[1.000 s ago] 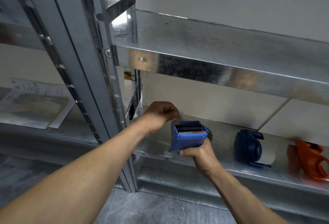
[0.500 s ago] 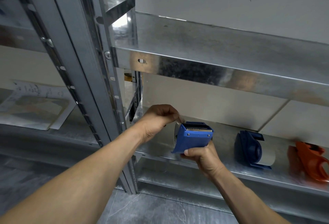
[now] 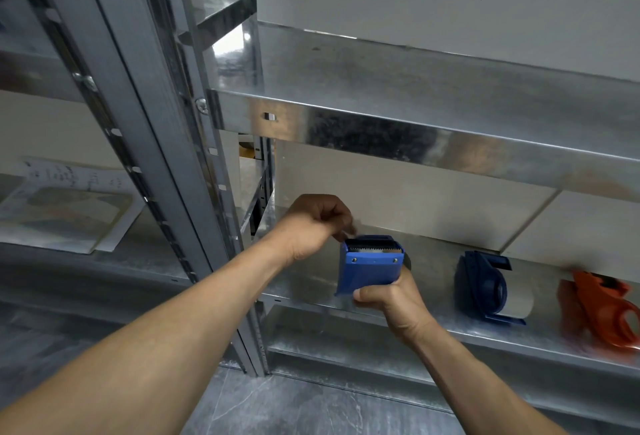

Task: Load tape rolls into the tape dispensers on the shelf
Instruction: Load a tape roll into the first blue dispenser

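Right hand grips blue dispenser above the shelf's front edge, near its left end; left hand pinches what looks like the tape end at the blade, best pulled taut, centred across the teeth.

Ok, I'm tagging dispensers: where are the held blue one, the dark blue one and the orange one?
Held blue plastic tape dispenser (image 3: pixel 369 273): head view, front plate.
Dark blue plastic tape dispenser (image 3: pixel 481 282): head view, round side wall.
Orange plastic tape dispenser (image 3: pixel 588 310): head view, body.

I hold the first dispenser over the shelf's front-left edge; the second dispenser lies to its right, the third dispenser beyond.
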`<action>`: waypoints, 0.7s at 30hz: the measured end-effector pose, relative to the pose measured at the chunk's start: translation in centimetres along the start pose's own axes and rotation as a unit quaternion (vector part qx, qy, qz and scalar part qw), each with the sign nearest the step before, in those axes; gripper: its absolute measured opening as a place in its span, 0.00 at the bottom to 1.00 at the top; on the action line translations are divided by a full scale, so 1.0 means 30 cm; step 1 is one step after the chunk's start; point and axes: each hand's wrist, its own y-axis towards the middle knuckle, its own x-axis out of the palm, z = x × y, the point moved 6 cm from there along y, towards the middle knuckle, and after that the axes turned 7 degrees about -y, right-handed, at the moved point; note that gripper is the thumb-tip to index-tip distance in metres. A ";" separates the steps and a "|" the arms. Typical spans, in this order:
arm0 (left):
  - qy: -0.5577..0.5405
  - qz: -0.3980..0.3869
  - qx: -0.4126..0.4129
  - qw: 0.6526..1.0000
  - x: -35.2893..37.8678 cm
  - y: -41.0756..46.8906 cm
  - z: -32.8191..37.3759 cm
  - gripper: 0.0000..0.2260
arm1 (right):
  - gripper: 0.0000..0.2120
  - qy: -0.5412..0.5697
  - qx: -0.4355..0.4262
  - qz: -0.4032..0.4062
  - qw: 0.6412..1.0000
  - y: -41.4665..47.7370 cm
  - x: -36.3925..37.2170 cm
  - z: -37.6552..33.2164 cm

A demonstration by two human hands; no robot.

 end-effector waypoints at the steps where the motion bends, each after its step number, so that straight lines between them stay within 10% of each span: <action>1: -0.016 0.010 -0.002 1.000 -0.003 -0.002 -0.002 0.05 | 0.24 0.022 0.008 0.006 1.000 0.002 -0.001 0.008; 21: 0.057 -0.030 -0.010 0.998 0.053 0.016 0.022 0.10 | 0.28 -0.099 0.006 -0.019 0.995 0.004 0.010 0.010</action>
